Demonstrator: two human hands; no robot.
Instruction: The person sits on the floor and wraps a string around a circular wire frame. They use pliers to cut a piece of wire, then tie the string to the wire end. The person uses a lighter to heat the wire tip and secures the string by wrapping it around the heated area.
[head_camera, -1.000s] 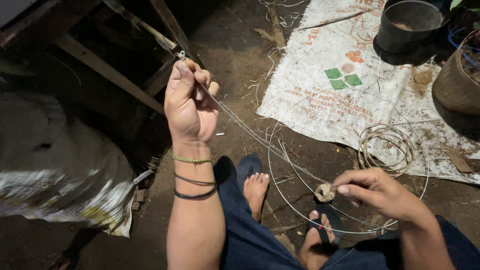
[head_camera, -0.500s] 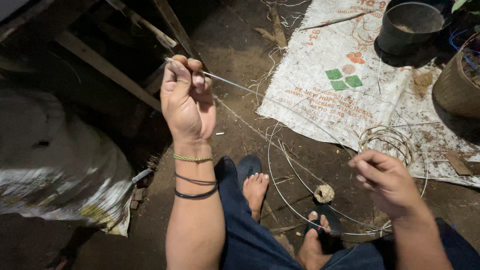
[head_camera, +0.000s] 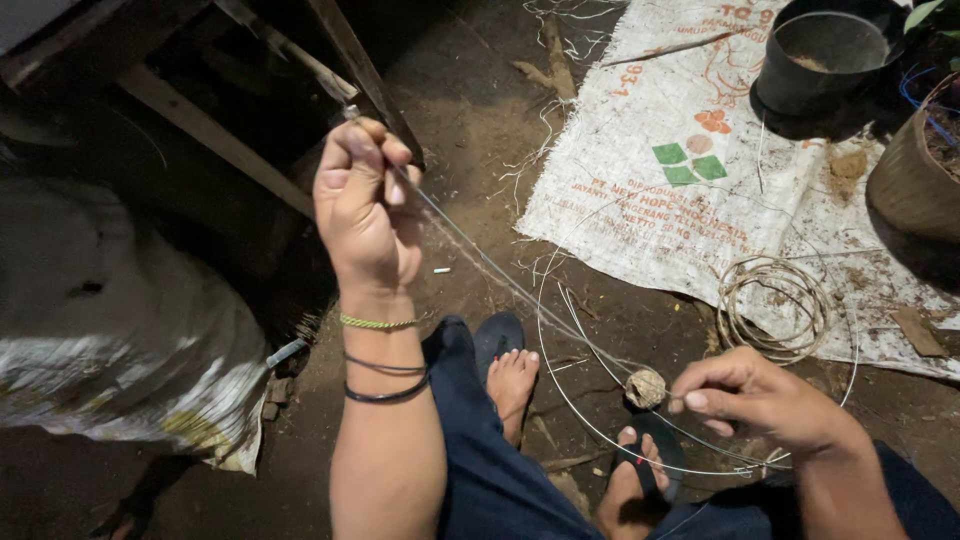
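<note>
Our left hand is raised and closed, pinching the end of a thin grey wire between thumb and fingers. From there the wire runs taut down to the right, where our right hand pinches it narrowly at the fingertips, just beside a small round ball of wound material that seems to sit on the wire. Below and around that hand the same wire sweeps out in wide loose loops lying on the dirt floor over our two feet in sandals.

As we judge it, the work is at an early or middle stage: one short stretch is drawn straight between the hands, while most of the wire lies loose, and one small tight coil rests untouched at the edge of the white woven sack, just beyond the right hand.

Counting outward: one ball, one small coil, one sack spread flat, one dark round pot far right, one woven basket at the right edge, and one bulky pale bag on the left
</note>
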